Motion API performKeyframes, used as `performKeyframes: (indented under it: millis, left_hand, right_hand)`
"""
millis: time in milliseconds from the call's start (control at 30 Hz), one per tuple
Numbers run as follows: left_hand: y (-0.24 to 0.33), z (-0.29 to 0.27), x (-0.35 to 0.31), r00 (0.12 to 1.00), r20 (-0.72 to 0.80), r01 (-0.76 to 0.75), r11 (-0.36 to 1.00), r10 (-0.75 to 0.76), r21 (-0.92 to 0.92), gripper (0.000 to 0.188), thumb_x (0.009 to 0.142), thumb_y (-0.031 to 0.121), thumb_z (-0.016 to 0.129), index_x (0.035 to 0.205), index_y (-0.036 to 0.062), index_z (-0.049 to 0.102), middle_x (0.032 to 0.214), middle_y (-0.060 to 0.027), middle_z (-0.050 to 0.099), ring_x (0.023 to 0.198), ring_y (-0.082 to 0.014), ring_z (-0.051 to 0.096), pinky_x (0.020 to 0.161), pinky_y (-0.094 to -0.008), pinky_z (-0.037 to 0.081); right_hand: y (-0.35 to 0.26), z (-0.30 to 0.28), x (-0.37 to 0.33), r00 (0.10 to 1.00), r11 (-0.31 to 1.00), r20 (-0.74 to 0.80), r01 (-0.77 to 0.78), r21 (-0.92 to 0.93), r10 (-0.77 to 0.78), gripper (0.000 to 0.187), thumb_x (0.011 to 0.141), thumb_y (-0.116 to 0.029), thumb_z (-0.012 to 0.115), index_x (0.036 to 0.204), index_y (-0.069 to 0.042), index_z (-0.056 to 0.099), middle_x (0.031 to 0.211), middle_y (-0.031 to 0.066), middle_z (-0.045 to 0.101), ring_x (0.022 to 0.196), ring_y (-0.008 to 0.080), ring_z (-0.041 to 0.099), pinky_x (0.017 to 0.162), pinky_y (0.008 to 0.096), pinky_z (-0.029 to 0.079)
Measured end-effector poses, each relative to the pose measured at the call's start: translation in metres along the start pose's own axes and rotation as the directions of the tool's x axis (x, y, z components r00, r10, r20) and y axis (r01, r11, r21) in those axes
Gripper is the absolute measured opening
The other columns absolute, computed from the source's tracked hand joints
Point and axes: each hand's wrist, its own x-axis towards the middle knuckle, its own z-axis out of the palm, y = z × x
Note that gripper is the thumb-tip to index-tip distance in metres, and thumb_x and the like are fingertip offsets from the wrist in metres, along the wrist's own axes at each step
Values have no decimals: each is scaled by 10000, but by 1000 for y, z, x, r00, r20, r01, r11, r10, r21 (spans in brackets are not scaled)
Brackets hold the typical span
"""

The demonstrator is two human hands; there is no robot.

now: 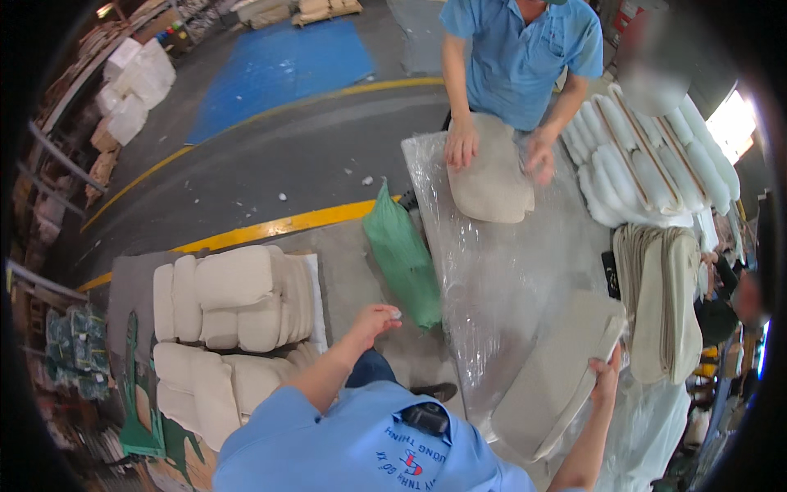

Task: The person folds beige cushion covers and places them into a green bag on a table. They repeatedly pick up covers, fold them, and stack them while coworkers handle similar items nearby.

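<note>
My right hand (pixel 607 373) grips the side edge of a beige cushion (pixel 553 381), which lies at a slant on the plastic-covered table (pixel 484 312). My left hand (pixel 375 321) is out over the floor left of the table, its fingers closed on a small whitish piece (pixel 396 313) too small to name. Across the table a co-worker in a blue shirt (pixel 533 57) has one hand resting on another beige cushion (pixel 490 184); the other hand, blurred, is beside it.
Stacked beige cushions (pixel 238 295) stand at the left. A green sack (pixel 400 254) leans by the table's left side. Folded beige covers (pixel 660 303) and white padded rolls (pixel 648 156) lie at the right. A blue sheet (pixel 283 74) covers floor farther off.
</note>
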Motion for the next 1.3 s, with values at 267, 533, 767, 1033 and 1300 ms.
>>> performKeyframes:
  millis: [267,533,767,1033,1300]
  left_hand:
    - [73,-163,25,991,75,-116,989,109,92,256,945,41,691,1168,-79,731,1087,-140,744,965,-259,757,867,-346,603]
    - [126,-327,5,884,-464,-95,995,67,-37,288,935,-60,523,1147,-95,716,1042,-141,721,911,-273,761,847,-330,605]
    - [74,-344,-25,838,-536,-34,971,-101,-237,316,947,-13,546,1208,-71,715,1029,-119,751,874,-254,776,728,-283,537]
    - [70,-329,-51,743,-618,255,963,-256,-92,425,989,396,677,1243,70,780,877,-50,756,604,-115,511,554,-299,434]
    - [105,-297,68,515,-565,582,747,-644,-321,358,907,9,531,1164,-77,766,876,-102,707,827,-229,750,766,-317,561]
  right_hand:
    - [-9,67,62,867,94,-278,-263,-960,-414,525,896,-46,665,1419,-14,637,1288,131,715,1122,249,690,1011,414,533]
    - [111,447,65,921,798,373,310,-516,-116,291,971,-116,730,1255,-53,737,1060,88,768,929,158,720,840,316,577]
    - [180,673,165,798,641,571,337,-690,195,377,972,-318,703,1234,-55,767,1082,143,796,973,238,760,872,369,576]
    - [310,842,350,853,294,335,226,-929,400,435,953,-266,694,1351,-92,707,1199,188,751,1137,356,703,996,454,547]
    - [377,974,498,833,-314,233,427,-848,503,872,975,-128,641,1695,-410,237,1573,213,389,1341,435,558,1114,528,477]
